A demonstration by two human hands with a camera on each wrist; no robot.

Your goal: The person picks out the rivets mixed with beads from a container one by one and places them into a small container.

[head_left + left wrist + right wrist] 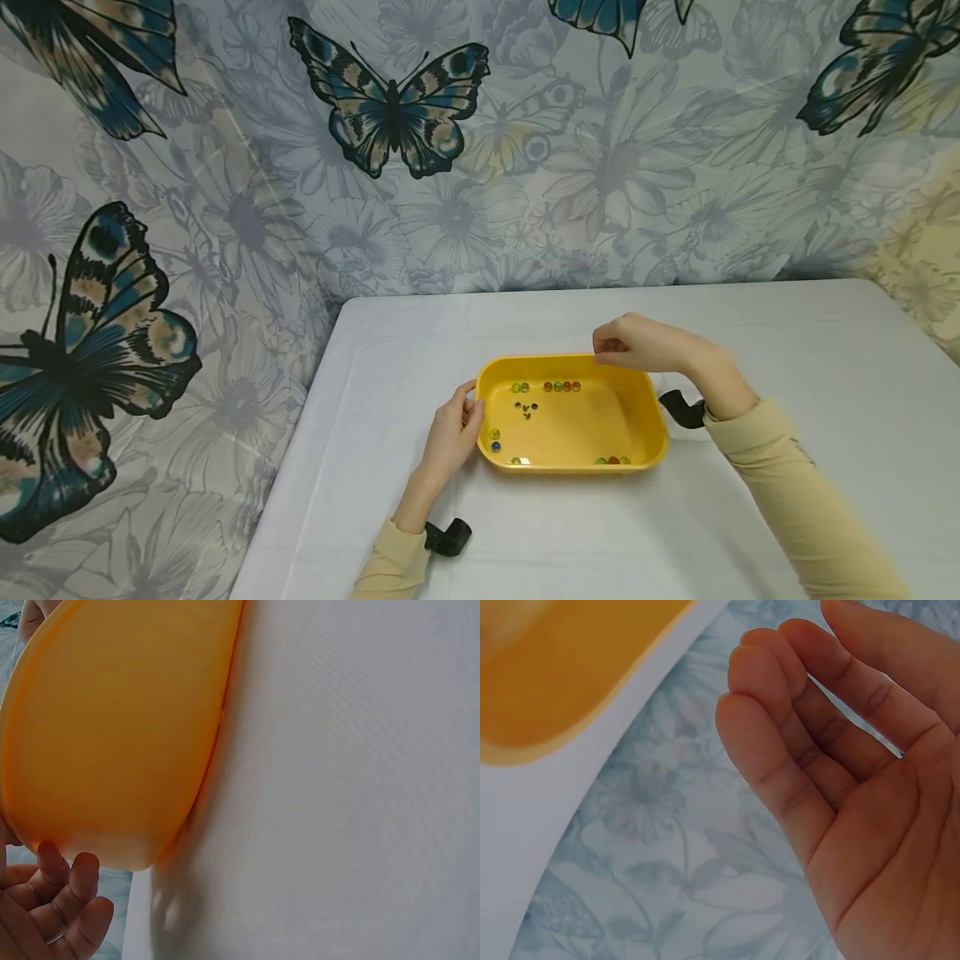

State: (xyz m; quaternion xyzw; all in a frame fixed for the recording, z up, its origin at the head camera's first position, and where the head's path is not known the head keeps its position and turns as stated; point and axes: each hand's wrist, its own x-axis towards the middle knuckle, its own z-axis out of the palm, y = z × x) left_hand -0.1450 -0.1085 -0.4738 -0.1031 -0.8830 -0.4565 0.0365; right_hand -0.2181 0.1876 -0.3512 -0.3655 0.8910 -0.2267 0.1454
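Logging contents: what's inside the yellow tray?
Inside the yellow tray: small marbles in loose clusters along the far wall, left side and near wall, plus a few dark beads. The near wall hides part of the bottom edge. Left hand touches its left rim.

A white table [787, 367] holds everything. Its top is smooth and pale, and its back edge runs along a wall cloth with butterflies. The back left corner shows; the right edge slants out of view.

One yellow tray [651, 446] sits flat on the table, about in the middle between left and right, well away from the back edge. Small round marbles [561, 387] lie inside the tray, some in a row by its far wall, some by its left wall and some by its near wall.
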